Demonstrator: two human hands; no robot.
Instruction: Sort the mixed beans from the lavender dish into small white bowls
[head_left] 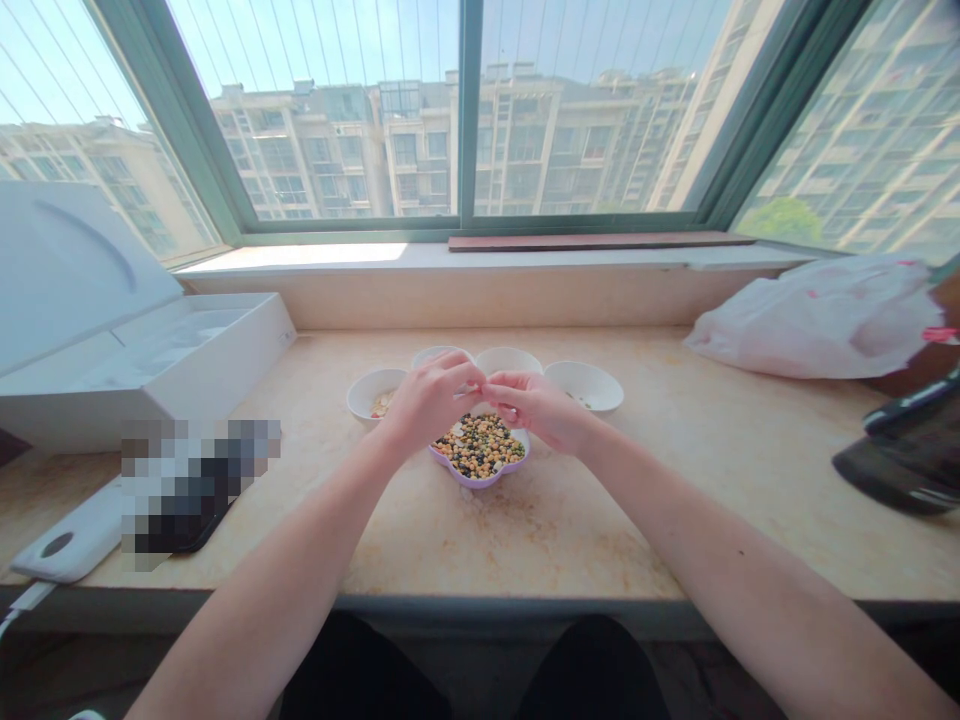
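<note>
A purple-rimmed bowl full of mixed yellow, black and green beans sits in the middle of the counter. Above its far side, my left hand and my right hand meet at the fingertips. Both are pinched closed; whatever lies between the fingers is too small to make out. Behind them stand several white bowls in an arc. The left bowl has some pale and reddish pieces in it, and the right bowl holds a few small greenish bits. My hands partly cover the back bowl and its neighbour.
An open white box stands at the left, with a white power bank and a dark, blurred-out device before it. On the right lie a white plastic bag and a dark object. A window runs behind the counter.
</note>
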